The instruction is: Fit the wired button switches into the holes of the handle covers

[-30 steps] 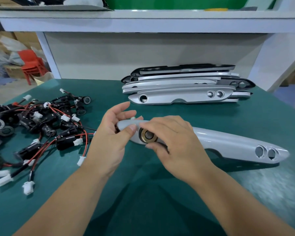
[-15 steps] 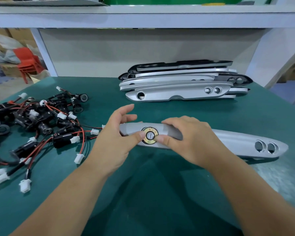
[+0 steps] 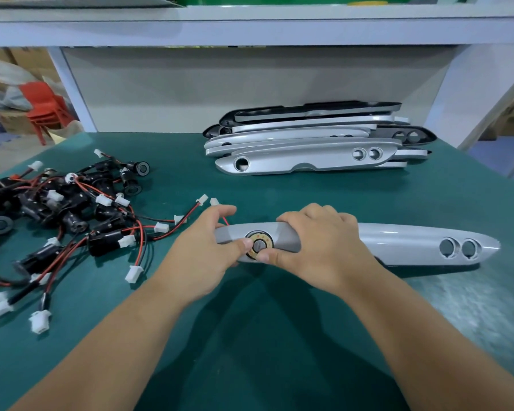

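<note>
The green desk (image 3: 172, 292) fills most of our view. On its left side lies a tangled pile of wired switches (image 3: 72, 209), black bodies with red and black leads and white plugs. At the back, near the wall, a stack of handle covers (image 3: 309, 143) lies with long axes running left to right.

In front of us, near the middle of the desk, the silver handle cover (image 3: 398, 241) lies lengthwise across our view. Its outer face is tilted up toward us, its narrow tip points right, and its lower edge rests on the desk.

Our left hand (image 3: 202, 256) grips the cover's left end, fingers curled behind it and the thumb on its face. Our right hand (image 3: 318, 247) grips the cover just beside it, fingers curled over the top edge.

Between our two thumbs the button switch (image 3: 259, 246) sits in the left hole, its brass-ringed face toward us, both thumb tips touching its rim. A red wire (image 3: 225, 221) shows behind the cover by our left fingers. Two round holes (image 3: 457, 248) sit side by side near the right tip.
</note>
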`<state>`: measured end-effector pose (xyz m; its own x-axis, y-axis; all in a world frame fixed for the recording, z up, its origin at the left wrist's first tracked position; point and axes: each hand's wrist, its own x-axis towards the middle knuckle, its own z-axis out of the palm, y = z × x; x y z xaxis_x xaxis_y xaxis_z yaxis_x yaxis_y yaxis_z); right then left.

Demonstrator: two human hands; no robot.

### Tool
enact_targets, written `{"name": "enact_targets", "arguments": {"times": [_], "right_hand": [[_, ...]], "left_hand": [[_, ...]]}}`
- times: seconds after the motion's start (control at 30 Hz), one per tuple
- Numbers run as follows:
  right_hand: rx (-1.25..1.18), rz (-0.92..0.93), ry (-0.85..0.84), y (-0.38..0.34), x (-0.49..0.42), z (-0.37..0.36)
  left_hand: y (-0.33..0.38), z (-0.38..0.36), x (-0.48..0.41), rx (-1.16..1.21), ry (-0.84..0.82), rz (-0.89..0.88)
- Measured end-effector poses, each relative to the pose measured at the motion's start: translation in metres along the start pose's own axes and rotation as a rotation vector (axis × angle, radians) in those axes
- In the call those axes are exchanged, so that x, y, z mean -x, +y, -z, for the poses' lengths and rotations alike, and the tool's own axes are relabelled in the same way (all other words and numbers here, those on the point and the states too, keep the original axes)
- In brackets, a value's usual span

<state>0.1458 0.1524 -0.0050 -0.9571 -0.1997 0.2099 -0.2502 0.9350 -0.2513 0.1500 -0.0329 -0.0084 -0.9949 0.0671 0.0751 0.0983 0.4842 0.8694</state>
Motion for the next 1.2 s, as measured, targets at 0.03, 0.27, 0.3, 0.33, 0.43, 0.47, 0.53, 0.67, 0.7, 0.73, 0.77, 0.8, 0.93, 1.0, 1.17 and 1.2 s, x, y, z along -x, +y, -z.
{"name": "enact_targets", "arguments": {"times": [0.03,0.27,0.3,0.33,0.43,0.47,0.53,0.67,0.7,0.73,0.77,0.8,0.93,1.0,1.17,1.2], "right_hand": [[0.009,0.002,0.000,0.000,0.000,-0.001],[0.055,0.015,0.026,-0.003,0.001,-0.005],[0.064,0.021,0.034,-0.004,0.002,-0.005],[0.071,0.030,0.042,-0.005,0.002,-0.006],[0.049,0.046,0.041,-0.006,0.004,-0.006],[0.036,0.042,0.031,-0.006,0.003,-0.005],[0.016,0.029,0.020,-0.005,0.003,-0.004],[0.016,0.016,0.057,-0.006,0.003,-0.003],[0.024,0.017,0.058,-0.007,0.003,-0.003],[0.032,0.021,0.057,-0.007,0.003,-0.003],[0.036,0.025,0.055,-0.008,0.003,-0.002],[0.030,0.027,0.052,-0.008,0.004,-0.002],[-0.026,0.034,0.036,-0.011,0.004,-0.001],[-0.034,0.049,0.030,-0.010,0.003,0.000],[-0.002,0.035,0.066,-0.012,0.003,-0.001],[0.010,0.029,0.087,-0.013,0.003,-0.001]], "left_hand": [[0.000,0.000,0.000,0.009,0.001,0.006],[0.001,-0.004,0.001,0.023,0.018,0.041],[0.001,-0.004,0.001,0.011,0.021,0.038],[0.002,-0.005,0.001,-0.002,0.019,0.032],[0.000,-0.004,0.002,0.003,-0.013,0.005],[0.001,-0.003,0.003,0.016,-0.024,0.001],[0.001,-0.004,0.004,0.051,-0.025,-0.002],[0.005,-0.006,0.005,0.137,-0.003,0.034],[0.005,-0.006,0.004,0.137,0.005,0.037],[0.004,-0.005,0.004,0.126,0.014,0.037],[0.004,-0.005,0.004,0.123,0.027,0.041],[0.005,-0.004,0.004,0.123,0.033,0.042],[0.005,-0.002,0.005,0.137,0.035,0.054],[0.006,-0.001,0.005,0.156,0.038,0.061],[0.008,-0.003,0.007,0.125,0.053,0.041],[0.009,-0.003,0.007,0.113,0.054,0.033]]}}
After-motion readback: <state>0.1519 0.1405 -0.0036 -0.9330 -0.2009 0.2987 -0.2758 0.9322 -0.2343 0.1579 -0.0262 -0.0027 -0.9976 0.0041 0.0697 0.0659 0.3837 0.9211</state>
